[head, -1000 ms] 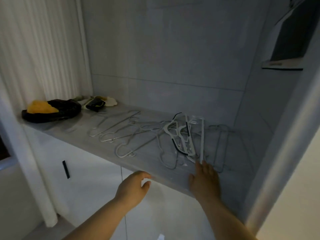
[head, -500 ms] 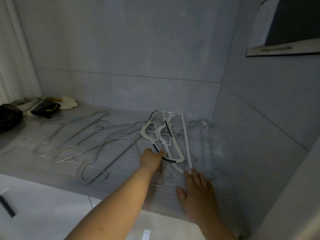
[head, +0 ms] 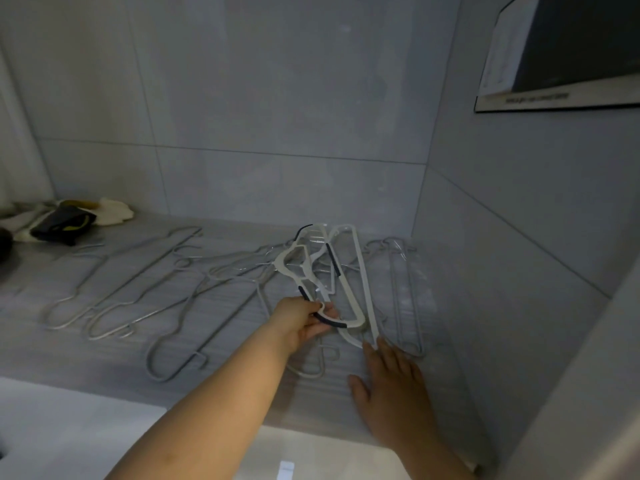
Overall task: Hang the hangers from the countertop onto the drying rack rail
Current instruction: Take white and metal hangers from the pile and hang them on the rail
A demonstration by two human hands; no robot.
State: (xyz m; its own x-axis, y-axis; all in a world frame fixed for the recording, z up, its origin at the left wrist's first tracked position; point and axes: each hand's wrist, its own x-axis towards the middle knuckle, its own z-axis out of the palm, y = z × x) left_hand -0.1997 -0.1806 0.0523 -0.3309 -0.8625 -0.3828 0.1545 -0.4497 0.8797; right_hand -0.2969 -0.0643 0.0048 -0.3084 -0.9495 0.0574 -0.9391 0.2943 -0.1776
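Note:
Several hangers lie spread over the grey countertop (head: pixel 104 362). A white plastic hanger with dark grip strips (head: pixel 298 271) sits on the pile near the middle, and my left hand (head: pixel 301 320) grips its near end. A second white plastic hanger (head: pixel 360 271) lies just right of it. My right hand (head: pixel 388 379) rests flat on the countertop, fingertips touching that hanger's near tip. Grey wire hangers (head: pixel 166 292) fan out to the left, and two more wire hangers (head: pixel 405 292) lie by the right wall. No drying rack rail is in view.
Cloths and a dark pouch (head: pixel 65 220) sit at the back left of the counter. Tiled walls close the back and the right side (head: pixel 502 237). A dark box-like unit (head: pixel 568 46) is mounted high on the right wall. White cabinet fronts (head: pixel 69 427) lie below the counter edge.
My left hand rose from the counter edge to the hanger pile and closed on the white hanger's near end. My view shifted right and closer. The right hand stayed flat on the counter.

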